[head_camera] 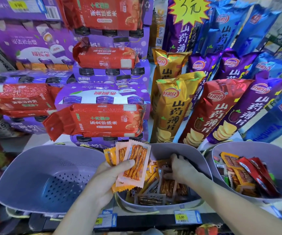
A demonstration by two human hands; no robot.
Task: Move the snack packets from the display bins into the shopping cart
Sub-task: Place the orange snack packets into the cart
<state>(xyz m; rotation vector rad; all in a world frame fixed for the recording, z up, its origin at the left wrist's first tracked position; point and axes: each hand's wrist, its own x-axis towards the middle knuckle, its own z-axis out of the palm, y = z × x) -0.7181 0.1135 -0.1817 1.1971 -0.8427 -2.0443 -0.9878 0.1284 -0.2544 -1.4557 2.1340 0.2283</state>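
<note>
My left hand point(110, 175) grips a fanned bunch of orange snack packets point(133, 163) above the gap between the left bin and the middle bin. The middle grey bin point(164, 150) holds several orange and brown snack packets point(162, 190). My right hand point(181, 168) reaches down into this bin, its fingers curled among the packets; whether it holds one is hidden. No shopping cart is in view.
The left grey bin point(35, 167) has a perforated bottom and nothing in it. The right grey bin point(272, 153) holds red and orange packets point(248, 173). Tall chip bags point(211, 109) and stacked red rice packs point(99, 121) stand behind. Price tags point(181, 217) line the shelf edge.
</note>
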